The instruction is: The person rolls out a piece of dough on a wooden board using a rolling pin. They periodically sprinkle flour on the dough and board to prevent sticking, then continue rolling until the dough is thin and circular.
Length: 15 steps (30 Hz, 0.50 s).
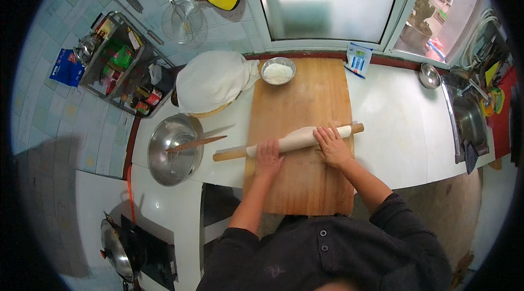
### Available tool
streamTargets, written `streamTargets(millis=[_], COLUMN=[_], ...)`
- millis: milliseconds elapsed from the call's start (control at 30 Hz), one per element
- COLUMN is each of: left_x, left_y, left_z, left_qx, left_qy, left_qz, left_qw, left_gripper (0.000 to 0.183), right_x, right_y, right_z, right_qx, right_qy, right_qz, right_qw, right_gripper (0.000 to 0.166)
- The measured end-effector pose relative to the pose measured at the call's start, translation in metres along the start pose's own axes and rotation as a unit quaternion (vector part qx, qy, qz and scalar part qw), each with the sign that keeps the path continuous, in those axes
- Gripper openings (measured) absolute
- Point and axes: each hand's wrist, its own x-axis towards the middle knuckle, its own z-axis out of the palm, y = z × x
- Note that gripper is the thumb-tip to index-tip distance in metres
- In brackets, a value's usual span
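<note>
A sheet of pale dough [301, 138] is wrapped around a long wooden rolling pin [230, 155], whose bare ends stick out on both sides. The pin lies slantwise across a wooden board [303, 188], its right end farther from me. My left hand [268, 157] curves over the left part of the roll. Over the right part lies my right hand [333, 147], fingers bent across the dough. Part of the dough is hidden under both hands. At the board's far edge stands a metal bowl [266, 64] with white flour [278, 74] in it.
Left of the board, a large steel bowl [157, 160] has a wooden stick [200, 142] across it. Behind it, white cloth [211, 80] covers a round container. A packet [359, 59], small metal bowl [430, 76] and sink [468, 121] are right. A lidded pan [115, 250] sits lower left.
</note>
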Motion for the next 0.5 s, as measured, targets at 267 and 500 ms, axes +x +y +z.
streamTargets(millis=[267,500], left_x=[0.0,-0.115], left_y=[-0.015,0.042], left_z=[0.004,-0.064], left_qx=[-0.059,-0.107], left_qy=[-0.158,-0.077], left_qz=[-0.01,0.044], left_qw=[0.986,0.99], left_gripper=[0.053,0.054], right_x=[-0.009,-0.122], right_y=[0.012,-0.042], right_z=[0.014,-0.033], right_qx=[-0.006,0.074], right_qy=[-0.115,-0.048], right_qz=[0.002,-0.051], right_qw=[0.993,0.995], right_gripper=[0.045,0.049])
